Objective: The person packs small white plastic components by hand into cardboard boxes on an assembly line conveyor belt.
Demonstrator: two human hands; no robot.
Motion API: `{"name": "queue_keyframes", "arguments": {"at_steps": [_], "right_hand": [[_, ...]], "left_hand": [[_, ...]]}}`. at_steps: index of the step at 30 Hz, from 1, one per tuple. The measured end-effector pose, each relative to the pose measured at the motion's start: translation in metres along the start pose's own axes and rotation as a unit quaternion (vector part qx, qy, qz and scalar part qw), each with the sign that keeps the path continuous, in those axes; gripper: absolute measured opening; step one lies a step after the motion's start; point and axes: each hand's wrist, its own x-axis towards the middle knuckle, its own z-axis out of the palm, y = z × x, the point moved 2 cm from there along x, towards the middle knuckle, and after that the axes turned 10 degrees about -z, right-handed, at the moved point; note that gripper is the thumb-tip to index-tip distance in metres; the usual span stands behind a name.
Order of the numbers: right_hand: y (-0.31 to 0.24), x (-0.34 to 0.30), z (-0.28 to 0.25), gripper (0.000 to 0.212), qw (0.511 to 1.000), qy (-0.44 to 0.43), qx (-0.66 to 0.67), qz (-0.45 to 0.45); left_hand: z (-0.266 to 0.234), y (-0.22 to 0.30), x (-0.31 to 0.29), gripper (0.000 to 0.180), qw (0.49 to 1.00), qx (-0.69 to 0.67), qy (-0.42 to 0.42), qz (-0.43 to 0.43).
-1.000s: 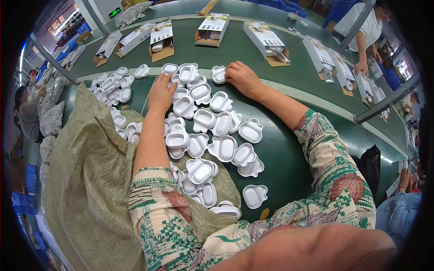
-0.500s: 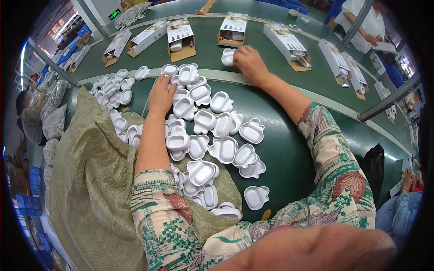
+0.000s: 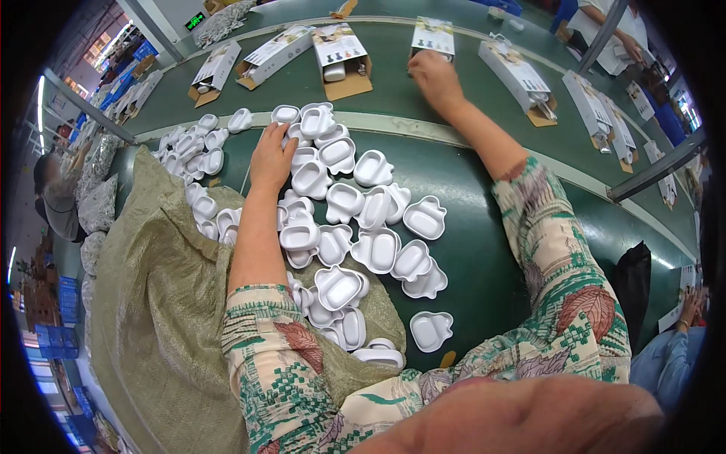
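Note:
My right hand [image 3: 439, 79] reaches over the far green belt. Its curled fingers are at the near end of a printed carton [image 3: 432, 34], and whatever they hold is hidden. My left hand [image 3: 271, 157] lies on a heap of small white plastic dishes, fingers stretched forward and thumb apart. Its fingertips touch the heap beside a white dish [image 3: 286, 113] at the far edge. The dishes are shallow, with an oval hollow and a wavy end. Several lie singly to the right, such as one dish [image 3: 431, 331] near my body.
A woven olive sack [image 3: 162, 303] spreads under my left arm. More open-ended cartons stand on the belt [image 3: 393, 91], including one carton [image 3: 340, 53] left of my right hand and another carton [image 3: 522, 79] to its right. Metal posts [image 3: 658, 163] flank the belt. Other people work nearby.
My right hand has moved away and rightward to the carton; the white dish seen in it before no longer shows. The cartons have shifted right along the belt. My left hand stays put.

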Motion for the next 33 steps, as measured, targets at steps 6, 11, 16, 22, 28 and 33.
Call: {"name": "queue_keyframes", "arguments": {"at_steps": [6,11,16,22,28,33], "right_hand": [[-0.131,-0.038,-0.014,0.027,0.904,-0.288,0.281,-0.144],[-0.130,-0.054,-0.022,0.028,0.918,-0.283,0.188,-0.203],[-0.101,-0.046,-0.030,0.027,0.949,-0.266,0.076,-0.149],[-0.081,-0.039,-0.036,0.024,0.946,-0.307,0.072,-0.075],[-0.059,-0.047,-0.052,0.019,0.974,-0.206,0.032,-0.085],[0.002,-0.030,-0.051,0.016,0.986,-0.128,-0.106,-0.021]], "left_hand": [[-0.006,0.000,0.000,0.042,1.000,0.001,0.004,0.010],[0.002,0.001,-0.002,0.042,1.000,0.004,0.003,0.014],[0.012,0.007,0.007,0.043,0.997,-0.045,-0.048,0.045],[0.023,0.023,0.011,0.041,0.983,-0.121,-0.098,0.097],[-0.013,0.048,0.019,0.038,0.978,-0.164,-0.045,0.120],[-0.027,0.164,-0.057,0.052,0.897,-0.008,-0.296,0.327]]}}
